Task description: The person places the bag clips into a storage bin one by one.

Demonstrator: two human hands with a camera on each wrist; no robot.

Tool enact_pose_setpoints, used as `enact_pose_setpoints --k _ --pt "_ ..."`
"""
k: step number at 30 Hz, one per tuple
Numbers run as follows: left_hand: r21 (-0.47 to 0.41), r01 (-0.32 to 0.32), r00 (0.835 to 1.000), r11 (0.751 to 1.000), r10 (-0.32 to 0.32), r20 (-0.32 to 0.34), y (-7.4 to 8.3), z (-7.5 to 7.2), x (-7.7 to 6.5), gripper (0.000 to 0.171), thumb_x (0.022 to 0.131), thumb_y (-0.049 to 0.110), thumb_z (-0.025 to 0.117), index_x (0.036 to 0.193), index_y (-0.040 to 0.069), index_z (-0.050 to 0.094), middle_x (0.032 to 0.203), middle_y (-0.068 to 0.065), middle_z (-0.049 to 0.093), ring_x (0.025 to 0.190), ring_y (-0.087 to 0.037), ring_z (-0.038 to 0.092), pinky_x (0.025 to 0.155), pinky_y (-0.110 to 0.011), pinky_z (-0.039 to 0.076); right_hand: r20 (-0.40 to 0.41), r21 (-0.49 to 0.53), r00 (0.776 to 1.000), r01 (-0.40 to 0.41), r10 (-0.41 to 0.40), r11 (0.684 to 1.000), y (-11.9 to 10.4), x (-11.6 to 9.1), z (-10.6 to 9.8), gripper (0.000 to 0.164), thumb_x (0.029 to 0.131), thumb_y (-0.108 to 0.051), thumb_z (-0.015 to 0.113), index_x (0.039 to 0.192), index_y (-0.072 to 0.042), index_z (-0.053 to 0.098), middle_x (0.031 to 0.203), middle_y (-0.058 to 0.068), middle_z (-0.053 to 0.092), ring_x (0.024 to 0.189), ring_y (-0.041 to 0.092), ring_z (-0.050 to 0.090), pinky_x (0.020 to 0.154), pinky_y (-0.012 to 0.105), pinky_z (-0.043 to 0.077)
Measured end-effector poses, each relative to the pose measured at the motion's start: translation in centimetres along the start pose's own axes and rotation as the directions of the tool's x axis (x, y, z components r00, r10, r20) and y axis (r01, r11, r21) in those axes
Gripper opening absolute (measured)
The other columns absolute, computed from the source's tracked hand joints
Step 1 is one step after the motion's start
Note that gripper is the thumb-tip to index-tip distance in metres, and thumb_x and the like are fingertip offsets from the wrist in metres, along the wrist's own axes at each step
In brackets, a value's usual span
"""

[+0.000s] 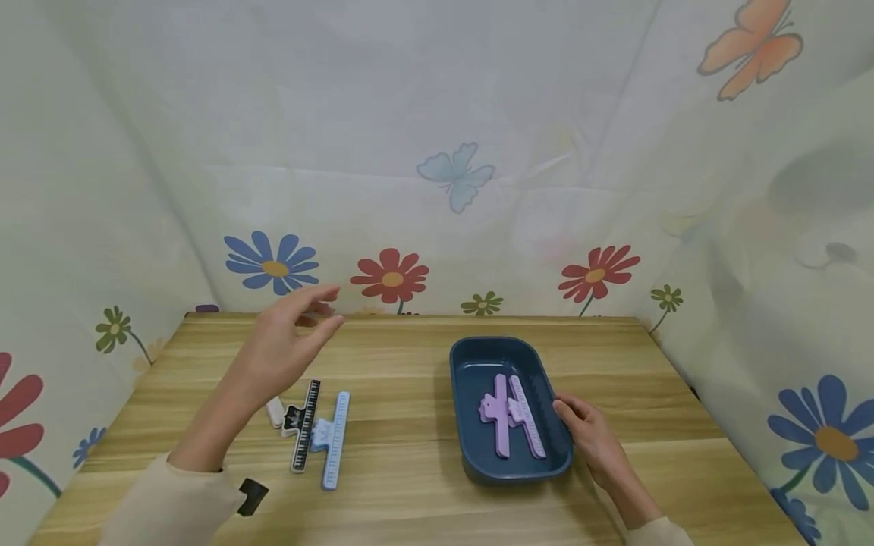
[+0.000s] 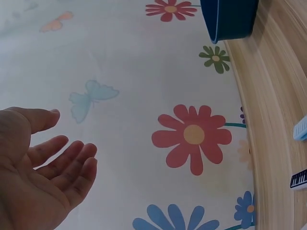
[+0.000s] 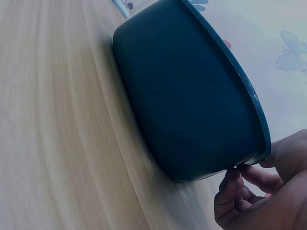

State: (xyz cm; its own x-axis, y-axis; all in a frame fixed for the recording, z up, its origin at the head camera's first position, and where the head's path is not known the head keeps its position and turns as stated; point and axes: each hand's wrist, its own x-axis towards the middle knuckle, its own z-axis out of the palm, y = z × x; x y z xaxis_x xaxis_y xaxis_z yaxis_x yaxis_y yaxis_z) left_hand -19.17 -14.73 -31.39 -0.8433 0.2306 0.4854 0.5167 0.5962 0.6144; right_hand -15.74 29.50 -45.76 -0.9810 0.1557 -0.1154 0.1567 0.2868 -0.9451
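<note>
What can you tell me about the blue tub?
The tub is dark blue, apparently smooth plastic, oblong with rounded corners, fairly tall walls and a thin rim around its open top. It stands open side up on the wood-patterned table, its long sides running roughly away from the person. Two purple clips lie inside. The right hand grips its right-hand rim.

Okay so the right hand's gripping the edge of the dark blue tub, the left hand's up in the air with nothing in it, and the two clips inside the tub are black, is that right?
Not quite: the two clips inside the dark blue tub are purple, as the head view shows. The rest stands.
</note>
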Motion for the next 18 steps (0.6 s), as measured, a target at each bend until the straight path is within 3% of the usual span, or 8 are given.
enact_pose_setpoints --k 14,18 --pt "0.059 0.021 0.999 0.998 -0.018 -0.051 -0.5 -2.1 -1.4 0.046 0.101 0.008 0.068 0.144 0.001 0.057 0.124 -0.017 0.065 0.11 -0.034 0.065 0.09 -0.054 0.057 0.005 0.017 1.0 0.003 -0.003 1.0 0.0 -0.1 0.0 0.045 0.109 -0.021 0.054 0.143 0.01 0.053 0.138 0.025 0.059 0.109 0.019 0.06 0.083 0.023 0.053" --pt "0.074 0.021 0.998 0.997 -0.017 -0.059 -0.6 -2.5 -1.7 0.045 0.101 0.01 0.068 0.143 0.001 0.058 0.125 -0.017 0.065 0.109 -0.034 0.066 0.088 -0.05 0.058 0.009 0.01 1.0 0.005 -0.005 1.0 0.0 -0.1 0.0 0.045 0.11 -0.021 0.054 0.143 0.01 0.053 0.138 0.025 0.059 0.113 0.023 0.059 0.084 0.023 0.053"
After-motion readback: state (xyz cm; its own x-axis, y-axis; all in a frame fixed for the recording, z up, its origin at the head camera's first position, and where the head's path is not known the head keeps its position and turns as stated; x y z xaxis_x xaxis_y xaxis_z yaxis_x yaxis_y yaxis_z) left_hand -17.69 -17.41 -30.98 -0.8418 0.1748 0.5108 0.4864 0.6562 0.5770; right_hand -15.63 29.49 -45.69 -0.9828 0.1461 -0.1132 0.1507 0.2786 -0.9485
